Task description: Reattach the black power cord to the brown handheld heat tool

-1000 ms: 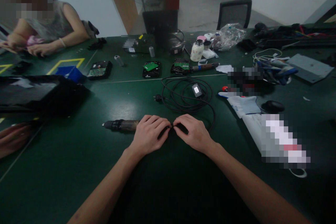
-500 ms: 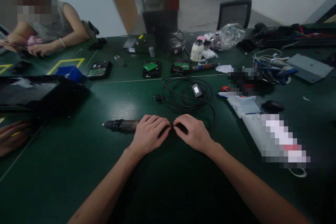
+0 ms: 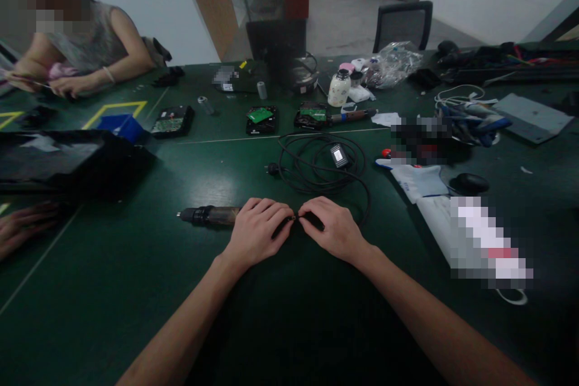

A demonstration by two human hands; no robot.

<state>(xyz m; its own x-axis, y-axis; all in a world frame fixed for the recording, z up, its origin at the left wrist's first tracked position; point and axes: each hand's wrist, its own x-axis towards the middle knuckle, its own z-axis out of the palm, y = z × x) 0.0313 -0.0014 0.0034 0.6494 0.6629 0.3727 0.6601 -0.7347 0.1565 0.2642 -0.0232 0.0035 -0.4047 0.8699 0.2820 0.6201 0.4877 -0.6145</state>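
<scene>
An electric screwdriver [image 3: 212,216] lies on the green table, its bit pointing left. My left hand [image 3: 260,226] is closed over its rear end, fingers wrapped round it. Just to the right, my right hand [image 3: 332,226] pinches the end of a black power cord [image 3: 367,193]; the fingers hide most of it. Thumbs and fingertips of both hands almost meet, with a tiny gap between the tool's tail and the cord end. Behind the hands the cord lies coiled, with its wall plug [image 3: 272,169] at the left and a black adapter block [image 3: 339,155] at the right.
Hard drives [image 3: 262,119] line the table's middle, with a second electric screwdriver [image 3: 357,115] and a bottle [image 3: 339,88] nearby. White-and-blue gloves [image 3: 418,183] lie right. A black tray [image 3: 54,163] and another person's hand [image 3: 27,229] are left; a co-worker [image 3: 97,42] sits far left.
My hands, the screwdriver and the cord look unmoved. At the left edge, the other person's hand has shifted slightly.
</scene>
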